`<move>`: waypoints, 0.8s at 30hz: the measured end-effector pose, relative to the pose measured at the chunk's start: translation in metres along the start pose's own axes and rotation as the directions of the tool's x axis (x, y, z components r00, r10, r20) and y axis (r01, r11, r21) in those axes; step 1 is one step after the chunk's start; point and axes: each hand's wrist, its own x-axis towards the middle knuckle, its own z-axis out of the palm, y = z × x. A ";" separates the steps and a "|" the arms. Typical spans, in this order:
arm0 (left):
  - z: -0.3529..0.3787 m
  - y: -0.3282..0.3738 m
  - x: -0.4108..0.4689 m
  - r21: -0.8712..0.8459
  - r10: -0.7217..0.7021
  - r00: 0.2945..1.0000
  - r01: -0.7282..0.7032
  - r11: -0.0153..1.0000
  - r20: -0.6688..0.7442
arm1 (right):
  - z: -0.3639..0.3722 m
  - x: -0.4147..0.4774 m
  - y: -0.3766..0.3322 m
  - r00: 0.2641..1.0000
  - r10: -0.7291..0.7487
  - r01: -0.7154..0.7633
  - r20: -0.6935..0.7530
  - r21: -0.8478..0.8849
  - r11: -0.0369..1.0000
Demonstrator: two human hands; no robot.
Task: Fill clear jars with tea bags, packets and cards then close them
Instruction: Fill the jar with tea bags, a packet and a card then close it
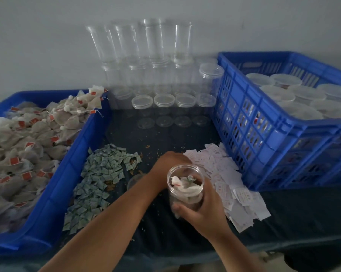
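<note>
The right hand (205, 213) holds a clear jar (185, 191) just above the dark table (293, 213). Its fingers and thumb wrap around the lower part of the jar. The jar stands up straight and its top is open. Inside the jar are tea bags (180, 183) and a green bit that looks like a packet.

The left hand (171, 160) reaches across, just behind the jar. It is at the edge of the white cards (228, 173). The jar hides its fingers, so one cannot tell if they are open or closed.

The white cards lie in a pile to the right of the jar and behind it. The green packets (99, 179) lie in a pile to the left of the jar. A clear lid (135, 180) seems to sit between the packets and the jar, partly under the left arm.

Far left of the jar is a blue tray (73, 165) heaped with more tea bags. Far right of the jar is a blue crate (283, 138). In it are closed jars (285, 80) with lids on. Well behind the jar, by the wall, stand many empty jars (156, 75), some stacked on top of others. Small brown crumbs are scattered on the table behind the jar.
</note>
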 end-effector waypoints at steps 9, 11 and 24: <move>-0.002 0.000 -0.012 0.052 0.089 0.992 -0.084 0.995 -0.087 | 0.000 -0.002 0.001 1.000 -0.014 0.014 -0.021 -0.018 1.000; -0.002 0.000 -0.019 0.035 0.153 0.953 -0.149 0.988 -0.261 | -0.001 -0.002 0.001 1.000 -0.015 0.014 -0.026 -0.019 1.000; -0.056 0.006 -0.047 -0.774 -0.549 0.804 0.191 0.604 -0.230 | 0.000 -0.002 0.002 1.000 -0.016 0.015 -0.016 -0.041 0.999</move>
